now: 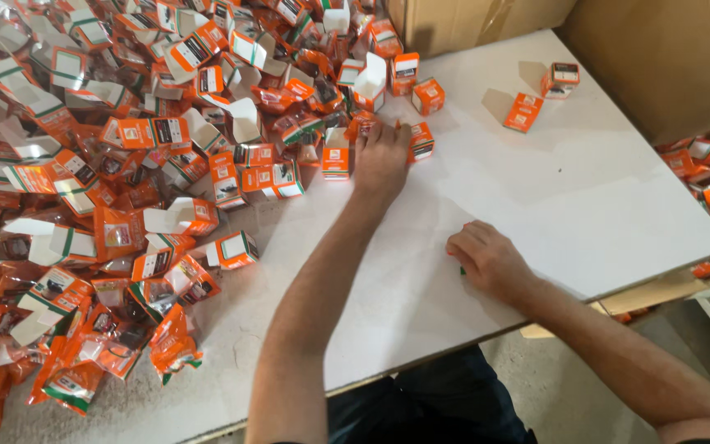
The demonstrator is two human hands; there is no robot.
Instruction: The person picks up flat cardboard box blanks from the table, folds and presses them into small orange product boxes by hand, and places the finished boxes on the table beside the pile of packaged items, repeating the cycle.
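Down at the bottom edge, closest to my view, are two bare forearms and a bit of dark trousers under the edge of the white table point(585, 205).

My left hand point(381, 156) is stretched way out across the board, palm down, fingers bent onto the edge of the big heap of orange boxes point(125, 164). It's resting right on a small orange box point(361, 125) at the front of the heap, with another closed orange box point(421, 141) just beside the fingers on the right. Can't really tell if it's actually pinching that box or just touching it, the back of the hand covers the fingertips.

My right hand point(486, 259) sits much closer to me on the bare white surface, curled into a loose fist, knuckles up. Something tiny and green-ish peeks out under it, too small to say what it is.

Rest of the scene: the heap covers the whole left half, a mix of open cartons with white flaps up and flat orange plastic packets point(76, 362) near the front. A couple of stray boxes point(544, 94) lie well apart at the far right, near a brown cardboard carton point(667, 57). More orange boxes lie off the table's right side.
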